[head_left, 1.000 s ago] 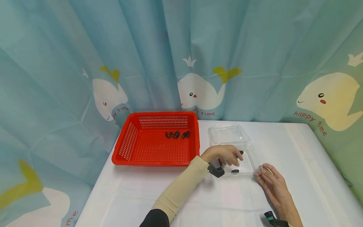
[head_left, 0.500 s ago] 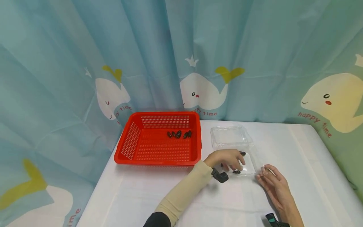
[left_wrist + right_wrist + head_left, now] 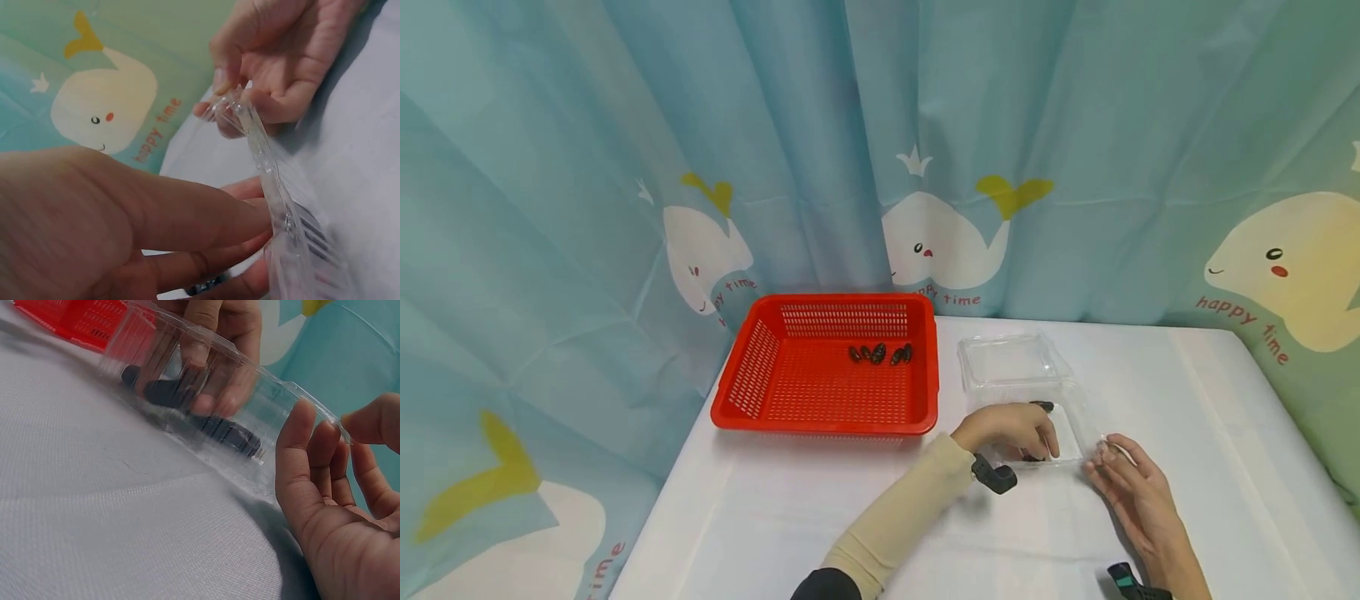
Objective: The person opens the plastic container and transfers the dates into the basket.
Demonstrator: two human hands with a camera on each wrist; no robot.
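Note:
A clear plastic clamshell box (image 3: 1063, 432) lies unfolded on the table, its lid (image 3: 1011, 360) leaning away to the back. My left hand (image 3: 1018, 425) reaches down into the box with fingers fairly straight, close above a dark, ridged oval piece (image 3: 225, 434). Whether the fingertips touch it is hard to see through the plastic. Another dark piece (image 3: 1042, 406) lies at the back of the box. Thumb and fingers of my right hand (image 3: 1142, 500) pinch the box's near right corner; the right wrist view shows the rim (image 3: 303, 394) held there.
To the left stands a red plastic basket (image 3: 823, 429) with several dark oval pieces (image 3: 878, 353) along its right side. White cloth (image 3: 760, 500) covers the table. A blue curtain (image 3: 820, 167) printed with whales hangs behind.
My left hand has shifted toward the front of the box, over the nearer dark piece. My right hand keeps its pinch on the corner. The head view has swung slightly left.

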